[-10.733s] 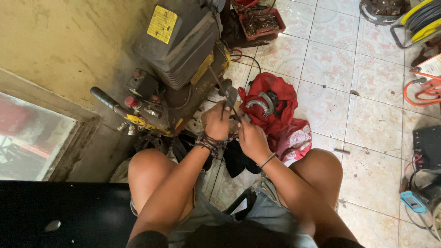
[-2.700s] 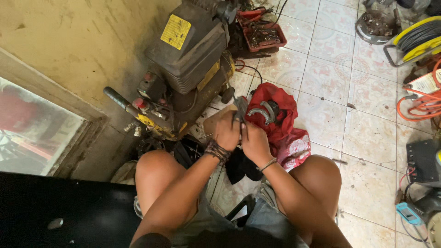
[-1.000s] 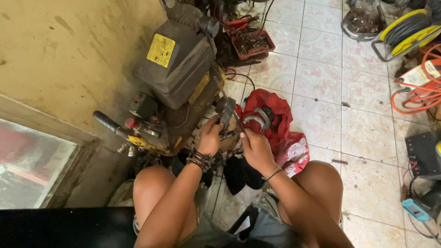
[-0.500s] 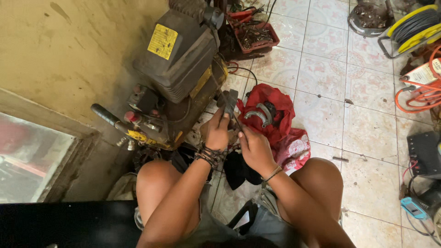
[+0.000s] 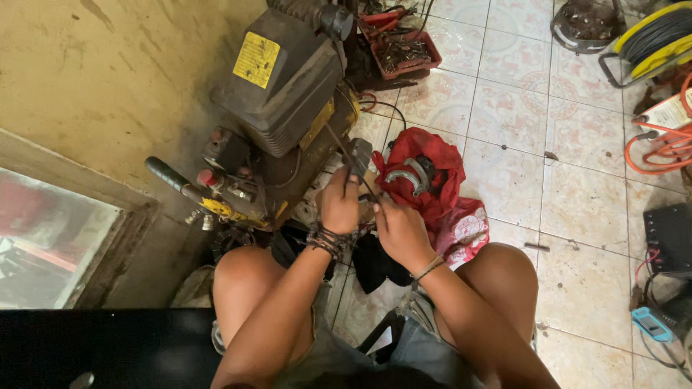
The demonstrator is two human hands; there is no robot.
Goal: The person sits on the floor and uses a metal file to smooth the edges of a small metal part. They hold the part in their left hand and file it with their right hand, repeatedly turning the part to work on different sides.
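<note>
I squat on a tiled floor in front of a dark, grimy compressor [image 5: 281, 94] with a yellow label. My left hand [image 5: 340, 205], with cord bracelets at the wrist, is closed around a small dark grey box-shaped part [image 5: 358, 155] that a black cable ties to the machine. My right hand [image 5: 398, 230] is closed beside it, pinching a thin dark wire or slim tool that runs up to the same part. Both hands touch each other just in front of the compressor's lower side. What the fingers press on is hidden.
A red cloth bag [image 5: 425, 184] with a metal clamp lies right of my hands. A red tray of tools [image 5: 404, 47] stands behind the machine. A yellow cable reel [image 5: 652, 36], an orange hose [image 5: 663, 148] and a black box [image 5: 670, 234] line the right side. A stained wall [image 5: 108, 86] is at left.
Over the earlier frames my hands stay together on the small part by the compressor. They have shifted slightly up and left toward the machine; the view itself has swayed a little.
</note>
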